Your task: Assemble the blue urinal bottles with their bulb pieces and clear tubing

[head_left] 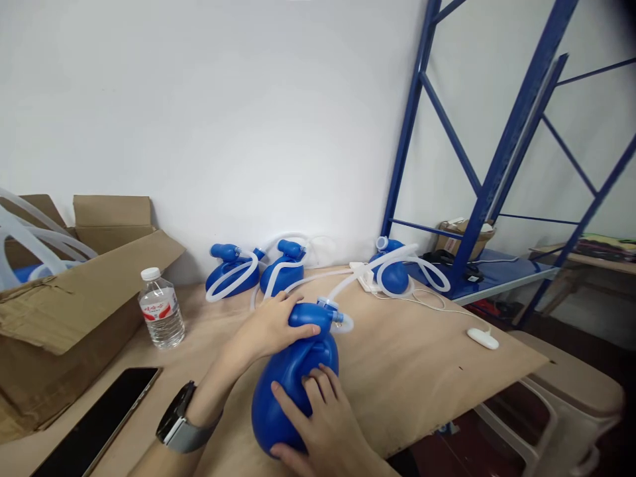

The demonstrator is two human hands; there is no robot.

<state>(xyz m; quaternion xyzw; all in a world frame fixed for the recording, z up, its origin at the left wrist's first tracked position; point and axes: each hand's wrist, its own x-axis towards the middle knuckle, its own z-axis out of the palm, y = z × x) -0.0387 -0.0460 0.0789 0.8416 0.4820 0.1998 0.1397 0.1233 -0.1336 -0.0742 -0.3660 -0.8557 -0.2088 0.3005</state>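
A blue plastic bottle-shaped container (293, 381) with a white tube (348, 285) at its neck lies on the cardboard-covered table (422, 358). My left hand (271, 328), with a watch on its wrist, wraps around the container's upper neck and handle. My right hand (322, 424) presses on the round lower body, fingers spread over it. Both hands grip the container.
Three more blue containers with white tubes (233, 268), (283, 268), (397, 268) stand at the back by the wall. A water bottle (160, 308), a dark phone (99, 417) and an open cardboard box (64, 298) are at the left. Blue shelving (477, 199) and a beige stool (571, 391) stand at the right.
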